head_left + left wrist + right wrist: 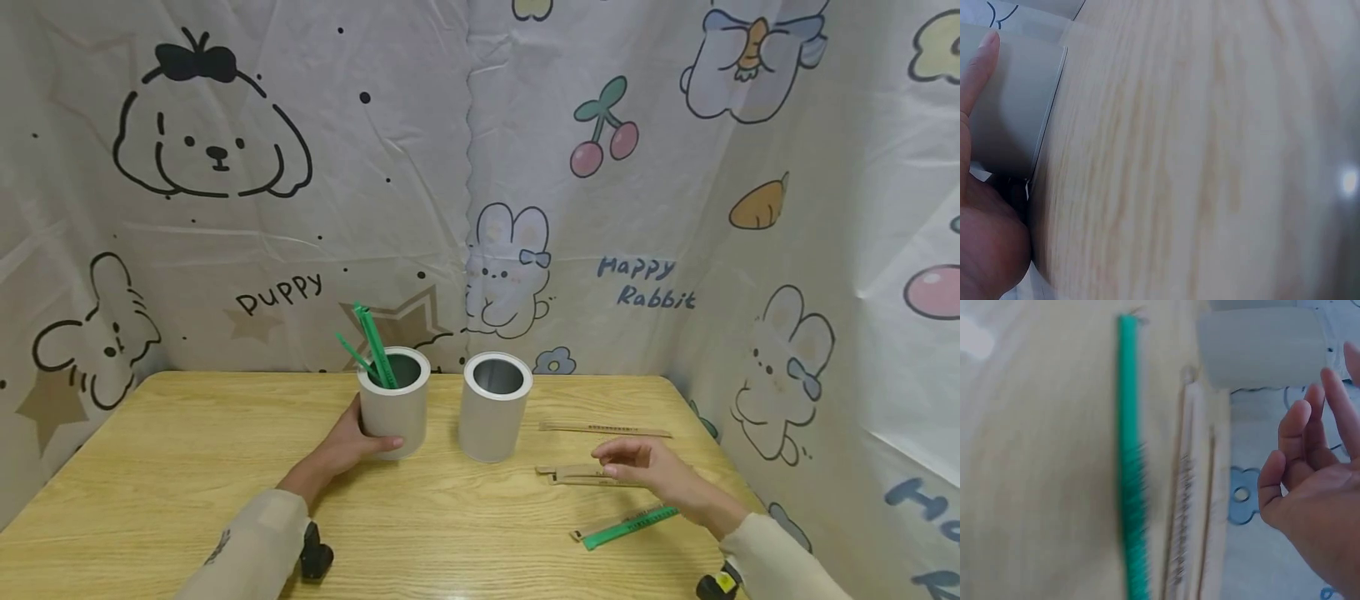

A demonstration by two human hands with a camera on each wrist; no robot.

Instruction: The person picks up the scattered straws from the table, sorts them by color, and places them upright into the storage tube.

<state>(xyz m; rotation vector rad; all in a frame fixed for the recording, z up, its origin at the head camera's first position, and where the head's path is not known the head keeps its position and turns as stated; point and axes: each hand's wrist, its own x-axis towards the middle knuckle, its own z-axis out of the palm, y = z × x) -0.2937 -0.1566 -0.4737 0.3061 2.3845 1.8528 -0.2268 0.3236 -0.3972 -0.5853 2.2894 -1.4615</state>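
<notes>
My left hand (347, 446) grips a white cylindrical pot (397, 414), its thumb across the front; its other fingers are mostly hidden behind. Slim green wrapped sticks (377, 346) lean out of this pot. In the left wrist view the pot's side (1016, 100) stands on the table beside the palm. My right hand (660, 477) hovers over the table's right side, fingers loosely bent, holding nothing. Under and around it lie slim brown wrapped sticks (576, 478), one farther back (607, 429). A green wrapped stick (630, 527) lies nearer, against a brown one (587, 531).
A second white pot (491, 429) stands upright just right of the gripped one, its inside dark. The wooden table (450, 533) ends at a printed cloth (420, 208) hanging behind and at both sides. Black wrist devices sit at both sleeves.
</notes>
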